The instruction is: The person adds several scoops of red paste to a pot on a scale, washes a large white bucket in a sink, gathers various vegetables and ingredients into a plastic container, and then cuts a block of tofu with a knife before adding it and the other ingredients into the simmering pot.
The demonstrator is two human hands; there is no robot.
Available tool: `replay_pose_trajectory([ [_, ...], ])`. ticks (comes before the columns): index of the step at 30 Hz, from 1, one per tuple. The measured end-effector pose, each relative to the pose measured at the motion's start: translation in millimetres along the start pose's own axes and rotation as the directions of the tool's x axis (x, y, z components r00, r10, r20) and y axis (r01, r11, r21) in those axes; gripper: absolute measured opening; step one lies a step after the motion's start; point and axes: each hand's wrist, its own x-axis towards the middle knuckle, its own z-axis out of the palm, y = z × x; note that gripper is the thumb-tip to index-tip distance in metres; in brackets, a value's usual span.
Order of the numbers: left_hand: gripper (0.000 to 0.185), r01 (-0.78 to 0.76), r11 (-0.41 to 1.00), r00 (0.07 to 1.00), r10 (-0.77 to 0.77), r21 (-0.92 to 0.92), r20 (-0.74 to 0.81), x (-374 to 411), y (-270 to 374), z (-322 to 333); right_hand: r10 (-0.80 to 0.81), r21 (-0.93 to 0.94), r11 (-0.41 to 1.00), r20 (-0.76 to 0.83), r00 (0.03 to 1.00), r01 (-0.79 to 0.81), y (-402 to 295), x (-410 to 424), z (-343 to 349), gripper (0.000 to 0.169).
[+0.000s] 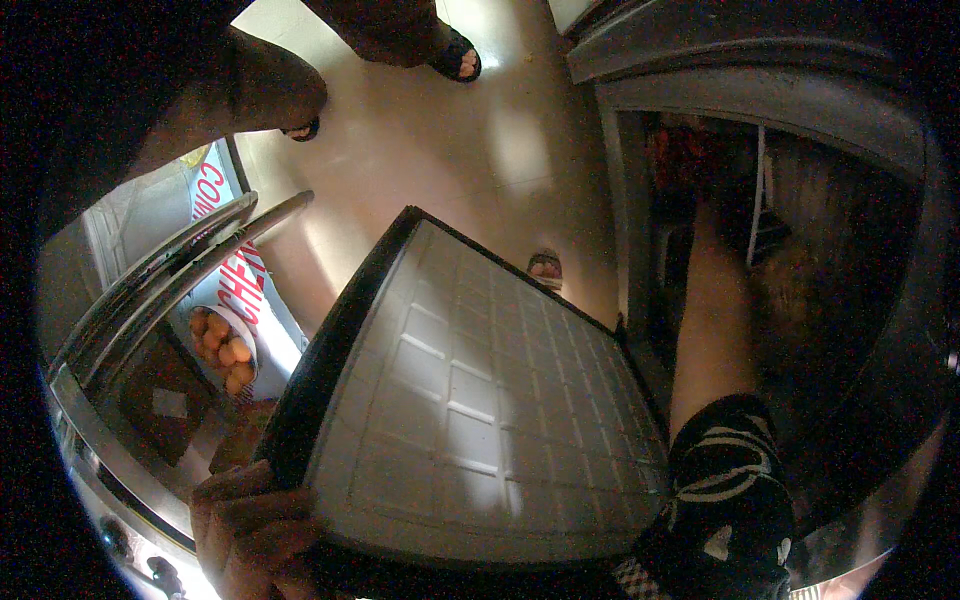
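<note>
My left hand grips the lower left corner of an open door, its dark frame around a pale, grid-ribbed inner panel. The door looks like that of a refrigerator or freezer. At the right, my right forearm, in a dark patterned sleeve, reaches into a dark cabinet. My right hand is lost in the shadow inside, near a dim reddish thing; its fingers and anything in them cannot be made out. A thin upright white strip stands beside the arm.
Bent metal rails curve along the left. Beyond them are a white bowl of brown eggs and a pale board with red lettering. Other people's legs and sandalled feet stand on the tiled floor; another foot shows behind the door.
</note>
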Motion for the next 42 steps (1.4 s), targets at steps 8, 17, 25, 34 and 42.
replay_pose_trajectory([
  [8, 0.039, -0.004, 1.0, 1.0, 0.004, -0.009, -0.012, 2.7, 2.8, 1.3, 0.006, 0.028, 1.0, -0.038, 0.999, -0.005, 2.7, -0.3, -26.2, 0.034],
  [17, 0.039, 0.034, 0.999, 0.999, -0.034, -0.015, 0.004, -9.8, 1.5, -1.8, 0.026, 0.032, 0.999, -0.005, 1.0, -0.026, 4.7, -21.7, -43.9, 0.034],
  [25, 0.009, 0.148, 0.986, 0.963, -0.161, -0.077, -0.215, -16.5, 7.9, 5.5, -0.111, -0.213, 0.957, 0.363, 0.925, 0.199, 54.4, -48.3, -99.8, 0.034],
  [34, 0.011, 0.242, 0.969, 0.926, -0.246, -0.049, -0.285, -65.3, 18.9, 1.0, 0.638, 0.041, 0.73, 0.318, 0.702, -0.682, -36.0, -308.9, -52.2, 0.034],
  [42, 0.024, 0.222, 0.973, 0.956, -0.23, -0.064, -0.181, -36.7, 28.0, -5.1, 0.457, -0.054, 0.747, 0.765, 0.453, -0.663, -322.9, -493.5, -78.9, 0.047],
])
